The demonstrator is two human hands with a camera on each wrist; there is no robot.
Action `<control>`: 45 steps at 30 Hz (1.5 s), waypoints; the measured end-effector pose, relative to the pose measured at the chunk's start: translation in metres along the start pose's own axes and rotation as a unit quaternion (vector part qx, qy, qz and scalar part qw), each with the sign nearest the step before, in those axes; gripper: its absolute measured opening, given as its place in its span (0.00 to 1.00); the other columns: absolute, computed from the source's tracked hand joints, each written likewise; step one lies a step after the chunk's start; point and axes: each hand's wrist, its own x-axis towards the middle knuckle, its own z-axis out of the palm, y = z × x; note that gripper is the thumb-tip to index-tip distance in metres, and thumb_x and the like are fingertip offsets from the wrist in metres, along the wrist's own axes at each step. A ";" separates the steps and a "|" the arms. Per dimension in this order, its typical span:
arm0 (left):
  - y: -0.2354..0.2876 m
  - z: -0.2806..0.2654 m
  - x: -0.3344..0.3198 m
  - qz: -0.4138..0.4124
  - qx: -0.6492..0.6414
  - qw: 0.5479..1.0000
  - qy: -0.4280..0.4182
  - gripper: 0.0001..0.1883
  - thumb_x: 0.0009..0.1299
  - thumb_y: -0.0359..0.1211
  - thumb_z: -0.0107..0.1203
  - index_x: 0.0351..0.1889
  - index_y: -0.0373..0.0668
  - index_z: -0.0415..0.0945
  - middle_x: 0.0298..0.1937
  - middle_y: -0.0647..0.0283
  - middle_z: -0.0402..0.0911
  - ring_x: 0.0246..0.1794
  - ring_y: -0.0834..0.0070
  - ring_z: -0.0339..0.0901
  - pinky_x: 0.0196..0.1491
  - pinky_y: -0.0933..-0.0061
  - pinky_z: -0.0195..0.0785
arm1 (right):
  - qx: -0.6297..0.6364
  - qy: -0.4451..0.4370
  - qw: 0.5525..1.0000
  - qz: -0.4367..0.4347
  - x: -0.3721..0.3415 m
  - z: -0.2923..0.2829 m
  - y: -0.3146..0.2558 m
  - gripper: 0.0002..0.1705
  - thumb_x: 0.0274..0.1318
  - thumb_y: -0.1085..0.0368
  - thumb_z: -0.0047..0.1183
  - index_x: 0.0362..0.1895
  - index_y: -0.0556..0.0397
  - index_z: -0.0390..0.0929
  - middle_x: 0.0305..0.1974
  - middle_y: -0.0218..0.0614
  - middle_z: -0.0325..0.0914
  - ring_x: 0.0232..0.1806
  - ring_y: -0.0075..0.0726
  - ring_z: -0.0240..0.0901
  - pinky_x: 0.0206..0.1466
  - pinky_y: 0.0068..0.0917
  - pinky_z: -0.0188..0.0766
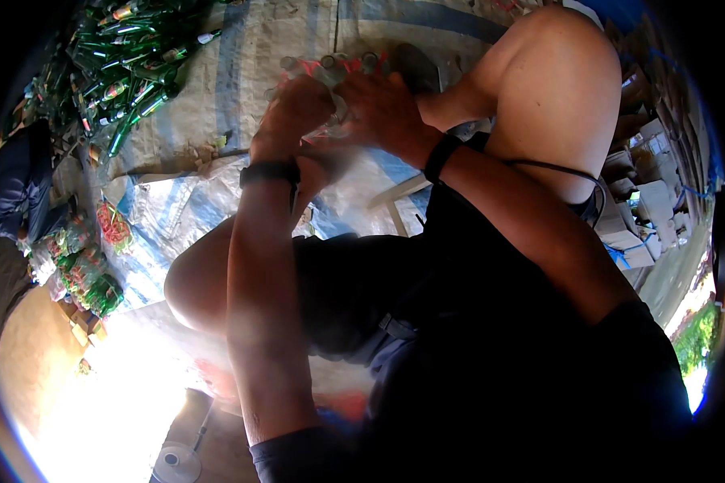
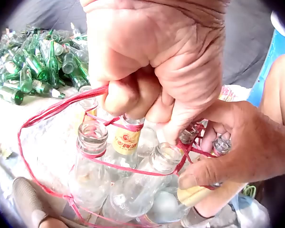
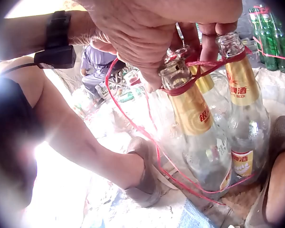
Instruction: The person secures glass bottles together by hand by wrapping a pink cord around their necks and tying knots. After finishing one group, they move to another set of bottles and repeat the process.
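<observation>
Clear glass beer bottles (image 3: 204, 152), several with gold neck labels, stand upright in a cluster between the person's feet. Red plastic string (image 2: 118, 166) runs around their necks, with a loose loop hanging at one side. In the left wrist view, the left hand (image 2: 156, 57) has curled fingers gripping a gathered strand of this string just above the bottle tops. The right hand (image 2: 247, 147) is beside it, thumb and bent fingers pinching the string at the necks on the other side. From the right wrist view, the right hand (image 3: 152, 33) covers some bottle mouths.
A large heap of green bottles (image 1: 129, 64) lies at the far left on the woven sheet (image 1: 250, 72). Upright green bottles (image 3: 270, 42) stand bound with red string. Stacked cardboard (image 1: 652, 177) is at the right. Another person (image 1: 16, 185) sits at the left.
</observation>
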 end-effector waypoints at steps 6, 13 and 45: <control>-0.013 0.006 0.000 0.119 0.117 0.986 0.013 0.06 0.53 0.27 0.62 0.27 0.46 0.87 0.34 0.62 0.87 0.35 0.67 0.87 0.36 0.68 0.83 | -0.013 0.006 1.000 0.003 0.001 0.000 -0.002 0.33 0.37 0.56 0.71 0.53 0.44 0.79 0.49 0.30 0.75 0.49 0.41 0.76 0.52 0.43 0.66; 0.018 -0.027 -0.011 -0.058 -0.020 0.998 -0.021 0.07 0.61 0.35 0.62 0.32 0.44 0.87 0.34 0.51 0.86 0.38 0.57 0.86 0.39 0.59 0.81 | -0.005 0.019 1.000 -0.004 -0.001 -0.003 -0.001 0.32 0.37 0.56 0.70 0.52 0.44 0.79 0.50 0.31 0.75 0.50 0.43 0.75 0.51 0.44 0.66; 0.089 -0.021 -0.049 -0.435 -0.123 0.880 0.148 0.12 0.65 0.43 0.56 0.33 0.51 0.89 0.33 0.47 0.85 0.37 0.45 0.84 0.43 0.49 0.78 | -0.015 0.009 1.000 -0.020 -0.005 0.002 0.008 0.37 0.41 0.43 0.71 0.55 0.43 0.76 0.54 0.33 0.75 0.54 0.39 0.76 0.51 0.42 0.62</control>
